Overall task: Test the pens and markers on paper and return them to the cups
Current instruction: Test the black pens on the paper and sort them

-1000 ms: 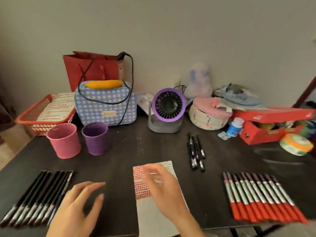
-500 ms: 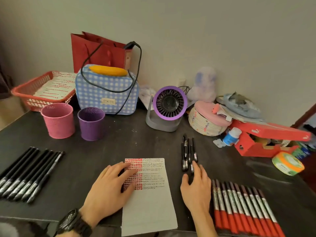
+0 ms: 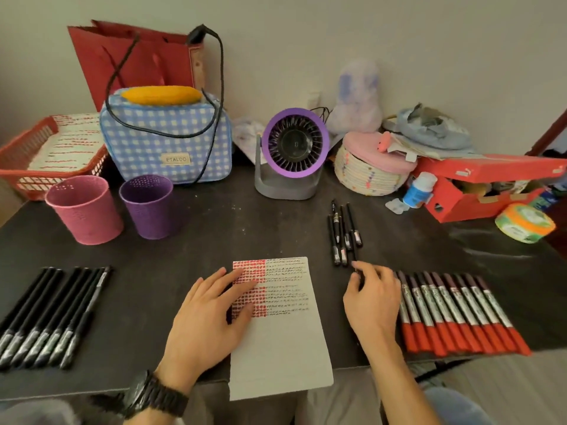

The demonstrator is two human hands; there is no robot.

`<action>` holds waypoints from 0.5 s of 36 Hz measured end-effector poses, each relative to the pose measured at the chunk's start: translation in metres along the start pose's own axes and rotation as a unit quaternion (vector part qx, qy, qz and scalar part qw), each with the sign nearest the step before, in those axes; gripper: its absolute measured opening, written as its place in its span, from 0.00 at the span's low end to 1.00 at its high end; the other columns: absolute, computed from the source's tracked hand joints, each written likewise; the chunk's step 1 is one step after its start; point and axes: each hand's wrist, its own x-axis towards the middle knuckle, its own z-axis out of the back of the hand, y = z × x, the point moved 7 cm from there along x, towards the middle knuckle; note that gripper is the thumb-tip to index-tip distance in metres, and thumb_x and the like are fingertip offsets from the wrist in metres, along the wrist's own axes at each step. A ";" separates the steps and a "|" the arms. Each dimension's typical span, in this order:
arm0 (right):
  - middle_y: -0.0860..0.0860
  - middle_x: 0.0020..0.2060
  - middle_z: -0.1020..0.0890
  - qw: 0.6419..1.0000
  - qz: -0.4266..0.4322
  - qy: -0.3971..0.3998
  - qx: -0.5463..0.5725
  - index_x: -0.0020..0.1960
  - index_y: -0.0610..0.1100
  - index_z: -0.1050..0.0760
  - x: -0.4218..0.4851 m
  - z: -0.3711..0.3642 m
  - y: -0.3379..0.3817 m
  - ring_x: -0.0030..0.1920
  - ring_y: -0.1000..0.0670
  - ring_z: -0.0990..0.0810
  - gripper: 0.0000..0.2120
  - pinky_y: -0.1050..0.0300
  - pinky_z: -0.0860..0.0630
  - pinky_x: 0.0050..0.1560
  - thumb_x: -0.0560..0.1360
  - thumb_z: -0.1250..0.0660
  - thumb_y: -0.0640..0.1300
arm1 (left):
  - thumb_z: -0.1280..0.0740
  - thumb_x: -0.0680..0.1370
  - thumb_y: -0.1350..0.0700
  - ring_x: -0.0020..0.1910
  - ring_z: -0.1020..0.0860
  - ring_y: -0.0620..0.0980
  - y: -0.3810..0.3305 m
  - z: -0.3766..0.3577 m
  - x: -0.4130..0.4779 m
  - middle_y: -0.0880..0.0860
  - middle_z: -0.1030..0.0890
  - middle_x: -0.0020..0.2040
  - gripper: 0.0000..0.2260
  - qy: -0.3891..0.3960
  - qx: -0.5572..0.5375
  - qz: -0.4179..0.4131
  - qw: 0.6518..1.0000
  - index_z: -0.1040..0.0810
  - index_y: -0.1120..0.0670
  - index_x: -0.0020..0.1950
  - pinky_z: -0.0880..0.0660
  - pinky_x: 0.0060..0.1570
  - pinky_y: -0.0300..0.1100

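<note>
We saw a white rectangular sheet of paper (image 3: 282,342) lying on a dark, matte counter (image 3: 214,240), its near end hanging over the counter's front edge. The upper part of the paper carried a block of small red marks on the left and rows of fine black scribbles on the right.

The left hand (image 3: 211,314) lay flat on the paper's left side, fingers straight and spread, holding nothing. A chunky black wristwatch (image 3: 153,397) sat on that wrist.

The right hand (image 3: 372,302) rested just right of the paper, fingers bent over the near end of a small cluster of slim black pens (image 3: 340,231). We could not tell whether it pinched one or only touched it.

Just beside that hand lay a tidy row of grey-barrelled markers (image 3: 454,314) with red ends. At the far left lay a row of slender black pens (image 3: 49,314).

Behind those stood two perforated cups, upright and close together: a pink cup (image 3: 86,210) and a purple cup (image 3: 150,207).

Further back were a round purple-rimmed fan (image 3: 294,148) and a soft blue-and-white checked bag (image 3: 165,142).
</note>
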 end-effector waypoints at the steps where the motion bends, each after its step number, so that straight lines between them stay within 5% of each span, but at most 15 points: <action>1: 0.39 0.52 0.19 1.000 0.004 -0.011 -0.011 0.57 0.43 0.16 -0.001 0.001 0.000 0.54 0.36 0.24 0.11 0.43 0.28 0.58 0.76 0.29 0.37 | 0.42 0.81 0.38 0.80 0.46 0.43 -0.001 0.000 0.000 0.37 0.39 0.78 0.20 0.000 -0.003 -0.002 1.000 0.32 0.34 0.74 0.56 0.77 0.46; 7: 0.39 0.50 0.21 0.999 0.006 -0.018 -0.049 0.55 0.45 0.19 -0.004 0.001 0.000 0.50 0.37 0.24 0.07 0.44 0.28 0.52 0.78 0.30 0.40 | 0.41 0.81 0.38 0.80 0.45 0.43 -0.002 0.002 0.001 0.37 0.36 0.77 0.19 -0.005 -0.011 -0.006 1.000 0.30 0.34 0.73 0.55 0.78 0.47; 14: 0.34 0.53 0.22 0.999 -0.020 -0.011 -0.036 0.64 0.38 0.26 -0.008 0.003 0.001 0.52 0.32 0.23 0.13 0.42 0.29 0.52 0.80 0.35 0.39 | 0.39 0.81 0.39 0.79 0.41 0.46 -0.003 0.005 -0.001 0.41 0.32 0.76 0.19 -0.011 -0.019 -0.011 1.000 0.27 0.36 0.71 0.47 0.79 0.53; 18: 0.38 0.58 0.22 0.994 -0.073 0.015 0.082 0.69 0.39 0.27 -0.009 0.006 -0.009 0.60 0.40 0.26 0.15 0.56 0.34 0.54 0.83 0.39 0.41 | 0.39 0.81 0.39 0.79 0.41 0.46 -0.002 0.005 -0.003 0.42 0.33 0.77 0.19 -0.006 -0.024 -0.008 1.000 0.28 0.37 0.72 0.48 0.79 0.52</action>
